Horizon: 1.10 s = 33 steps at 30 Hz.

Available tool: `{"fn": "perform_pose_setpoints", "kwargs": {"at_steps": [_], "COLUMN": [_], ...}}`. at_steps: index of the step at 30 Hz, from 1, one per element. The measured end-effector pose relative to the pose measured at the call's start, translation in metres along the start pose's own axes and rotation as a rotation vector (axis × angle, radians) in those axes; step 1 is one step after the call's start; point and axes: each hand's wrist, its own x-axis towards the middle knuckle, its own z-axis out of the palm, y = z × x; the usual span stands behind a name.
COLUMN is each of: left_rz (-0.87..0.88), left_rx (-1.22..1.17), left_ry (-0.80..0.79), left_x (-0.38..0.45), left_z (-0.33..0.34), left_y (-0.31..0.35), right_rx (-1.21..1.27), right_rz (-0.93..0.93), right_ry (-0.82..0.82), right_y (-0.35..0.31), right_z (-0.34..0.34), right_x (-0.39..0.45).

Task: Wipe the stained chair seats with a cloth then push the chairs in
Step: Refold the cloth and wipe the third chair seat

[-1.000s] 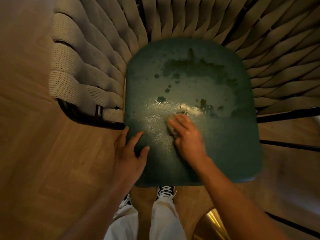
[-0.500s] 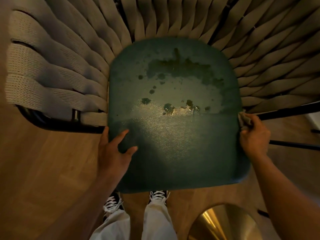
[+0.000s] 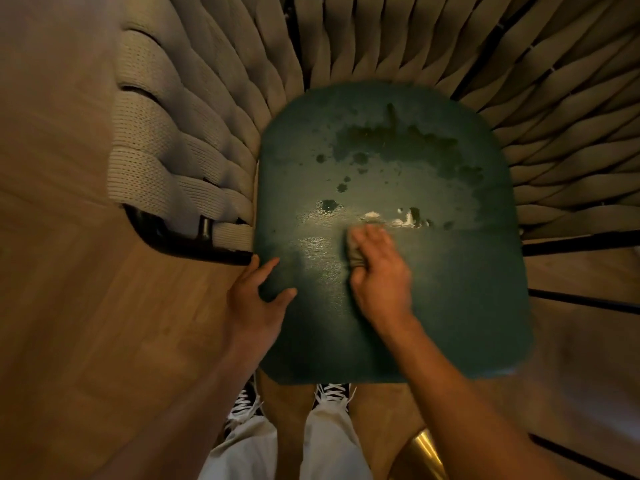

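Dark green seat point(image 3: 450, 289) with a fine pebbled grain, blotched by darker stains point(image 3: 394, 140) and pale whitish specks; beige ribbed woven straps point(image 3: 166, 161) on a black frame point(image 3: 180, 244); tan cloth point(image 3: 355, 249); brown wood-grain floor point(image 3: 86, 323); white trousers point(image 3: 332, 441); black shoes point(image 3: 332, 389), white laces

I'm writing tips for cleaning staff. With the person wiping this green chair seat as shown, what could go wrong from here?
1. The cloth is a small wad under the right hand, while the dark stain covers much of the seat's back half; it may just smear the mess.
2. The stain reaches close to the woven chair back; wiping toward it could soil the weave.
3. The left hand only rests on the seat edge, so hard strokes might shift the chair.
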Motion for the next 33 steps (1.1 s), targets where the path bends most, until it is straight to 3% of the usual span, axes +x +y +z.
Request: {"fn": "perform_pose_setpoints", "kwargs": {"at_steps": [5,7,10,13,16,22,28,33], "left_rz": [-0.241,-0.26,-0.118,0.008,0.08,0.083,0.074,0.008], "left_rx": [-0.865,-0.877,-0.491,-0.188,0.166,0.388,0.419,0.432], "left_ry": [0.074,0.125,0.186,0.113,0.026,-0.092,0.018,0.011], "left_x": [0.013,0.013,0.008,0.004,0.002,-0.002,-0.001,0.002], "left_z": [-0.011,-0.015,-0.015,-0.014,-0.005,0.019,0.031,0.03], "left_y": [-0.007,-0.017,-0.023,-0.015,-0.009,0.011,0.012,0.015], "right_rx": [-0.011,-0.028,-0.099,-0.12,-0.082,-0.116,-0.187,-0.152], "right_rz": [-0.331,-0.404,-0.421,-0.406,-0.304,-0.038,0.183,0.264], "right_ry": [-0.147,-0.14,-0.177,-0.212,-0.111,0.031,0.094,0.154], "right_y": [-0.094,-0.109,-0.099,-0.077,-0.043,0.058,0.164,0.195], "right_z": [0.053,0.067,0.069,0.052,0.028,-0.042,-0.108,-0.127], "right_x": [-0.003,0.0,0.003,0.004,0.007,0.013,0.018,0.033]}}
